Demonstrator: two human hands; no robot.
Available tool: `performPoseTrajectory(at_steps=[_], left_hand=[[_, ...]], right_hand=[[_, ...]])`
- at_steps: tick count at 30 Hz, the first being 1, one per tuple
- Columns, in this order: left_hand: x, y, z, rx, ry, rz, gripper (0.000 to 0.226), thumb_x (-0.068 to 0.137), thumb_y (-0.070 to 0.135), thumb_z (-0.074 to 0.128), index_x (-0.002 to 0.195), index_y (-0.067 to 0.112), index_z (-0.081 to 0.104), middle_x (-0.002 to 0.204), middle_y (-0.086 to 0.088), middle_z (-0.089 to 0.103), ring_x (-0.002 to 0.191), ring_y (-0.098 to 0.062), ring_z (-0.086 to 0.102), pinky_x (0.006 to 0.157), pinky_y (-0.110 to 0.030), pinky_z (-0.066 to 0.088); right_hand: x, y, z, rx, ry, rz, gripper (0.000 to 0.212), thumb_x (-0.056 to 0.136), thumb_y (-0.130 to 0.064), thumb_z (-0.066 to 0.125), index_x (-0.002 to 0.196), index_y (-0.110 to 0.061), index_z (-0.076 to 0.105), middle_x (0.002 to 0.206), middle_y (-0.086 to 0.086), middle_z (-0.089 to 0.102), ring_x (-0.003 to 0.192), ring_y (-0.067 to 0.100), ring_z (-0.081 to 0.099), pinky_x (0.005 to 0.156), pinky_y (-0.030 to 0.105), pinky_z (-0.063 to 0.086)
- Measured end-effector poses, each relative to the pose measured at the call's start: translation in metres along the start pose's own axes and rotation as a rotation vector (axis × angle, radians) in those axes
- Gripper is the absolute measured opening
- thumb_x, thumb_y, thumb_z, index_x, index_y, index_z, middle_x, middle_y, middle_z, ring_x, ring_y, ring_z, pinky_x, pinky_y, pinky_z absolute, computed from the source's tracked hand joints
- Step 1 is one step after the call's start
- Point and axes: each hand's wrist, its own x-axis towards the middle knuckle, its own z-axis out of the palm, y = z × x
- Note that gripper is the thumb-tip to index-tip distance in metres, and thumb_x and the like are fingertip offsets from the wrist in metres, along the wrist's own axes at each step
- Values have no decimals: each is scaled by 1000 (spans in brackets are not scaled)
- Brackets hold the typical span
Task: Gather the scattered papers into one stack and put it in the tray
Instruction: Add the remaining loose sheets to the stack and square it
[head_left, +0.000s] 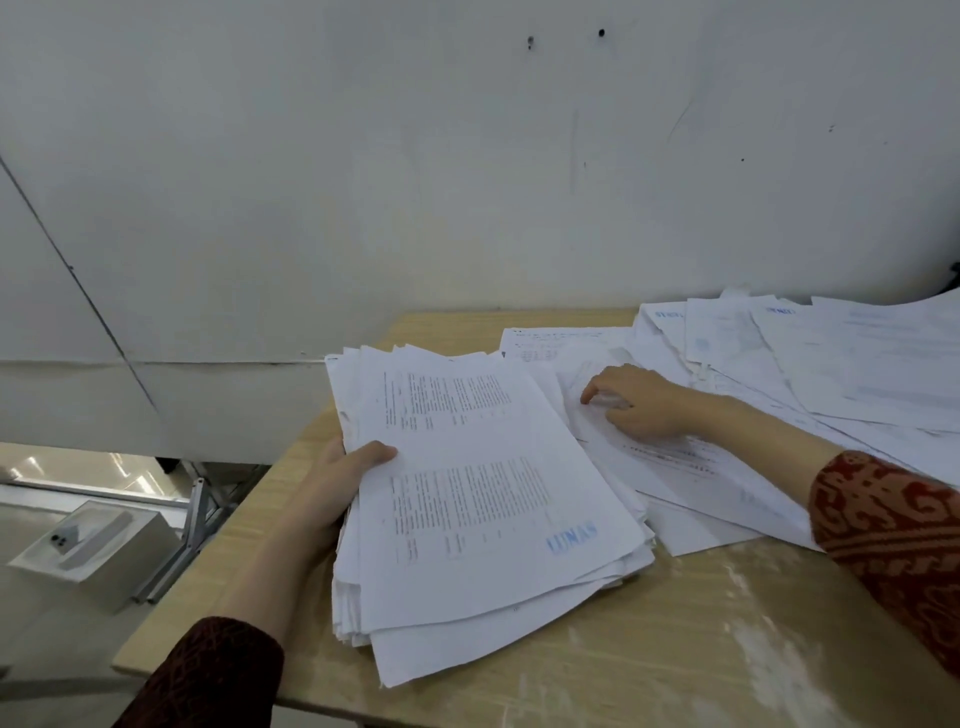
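Observation:
A thick, uneven stack of printed white papers (483, 499) lies on the left part of the wooden table (675, 649). My left hand (332, 483) grips its left edge, thumb on the top sheet and fingers hidden beneath. My right hand (636, 400) rests on the scattered papers (675, 462) just right of the stack, its curled fingers pulling at a crumpled sheet. More loose sheets (852, 358) lie spread over the far right of the table. No tray is in view.
A white wall (467, 182) runs close behind the table. Off the table's left edge, a white box (93, 545) sits on the floor beside a metal frame (192, 530). Bare, dusty wood shows along the table's front right.

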Motion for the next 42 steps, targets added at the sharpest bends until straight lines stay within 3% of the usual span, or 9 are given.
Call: performPoseTrajectory(at_steps=[8, 15, 19, 22, 27, 31, 34, 38, 42], left_hand=[[2, -1, -3, -24, -42, -39, 16, 94, 10, 52, 103, 22, 59, 92, -4, 75, 83, -28, 72, 69, -40, 54], [2, -1, -5, -26, -45, -57, 17, 94, 12, 53, 105, 23, 58, 100, -8, 72, 87, -28, 71, 70, -41, 54], [0, 0, -4, -17, -48, -49, 15, 94, 12, 53, 101, 24, 58, 99, -7, 72, 84, -27, 71, 68, -40, 54], [-2, 2, -2, -22, -47, -47, 13, 94, 12, 53, 98, 24, 57, 97, -7, 71, 83, -27, 71, 66, -39, 54], [-6, 4, -1, -27, -54, -35, 13, 94, 11, 53, 100, 22, 58, 99, -9, 72, 85, -29, 71, 69, -40, 55], [-9, 5, -1, -47, -52, -26, 13, 94, 10, 53, 100, 19, 59, 97, -8, 72, 80, -25, 71, 65, -37, 54], [-11, 6, 1, -55, -41, -17, 13, 94, 11, 53, 98, 21, 59, 93, -6, 72, 78, -23, 71, 63, -35, 53], [-12, 6, 2, -78, -51, 27, 13, 96, 23, 52, 104, 20, 62, 92, -4, 75, 80, -22, 73, 63, -32, 55], [-11, 8, 5, -64, -48, 67, 24, 95, 43, 50, 103, 25, 63, 89, 6, 76, 80, -15, 73, 62, -26, 55]], right_hand=[[-10, 12, -26, -272, -15, -133, 12, 86, -24, 53, 97, -28, 51, 99, -7, 43, 98, 12, 34, 88, 32, 38], [-15, 10, -52, -147, 48, -161, 13, 88, -21, 63, 79, -18, 54, 76, -18, 51, 70, -2, 46, 61, 17, 30], [-22, 1, -84, 66, 306, -191, 13, 90, -25, 60, 79, -21, 54, 85, -8, 63, 81, 11, 57, 71, 23, 41], [-23, -24, -103, 132, 367, -228, 18, 94, -29, 50, 77, -30, 55, 93, -2, 68, 88, 18, 59, 71, 24, 40], [-8, -70, -108, 151, 444, -304, 13, 96, -15, 47, 89, -13, 57, 94, 9, 62, 85, 25, 54, 71, 29, 37], [-13, -125, -84, 4, 496, -574, 18, 80, -3, 50, 81, -11, 65, 100, 10, 58, 91, 17, 47, 80, 30, 36], [-26, -153, -36, -212, 569, -793, 18, 76, -6, 49, 72, -15, 63, 95, 7, 61, 84, 22, 55, 65, 31, 47], [-39, -164, 14, -325, 549, -875, 14, 74, -1, 59, 82, -12, 60, 99, 12, 61, 73, 16, 37, 39, 26, 43], [-37, -172, 45, -192, 390, -863, 14, 79, 4, 58, 87, -7, 55, 94, 14, 56, 59, 23, 46, 44, 24, 35]])
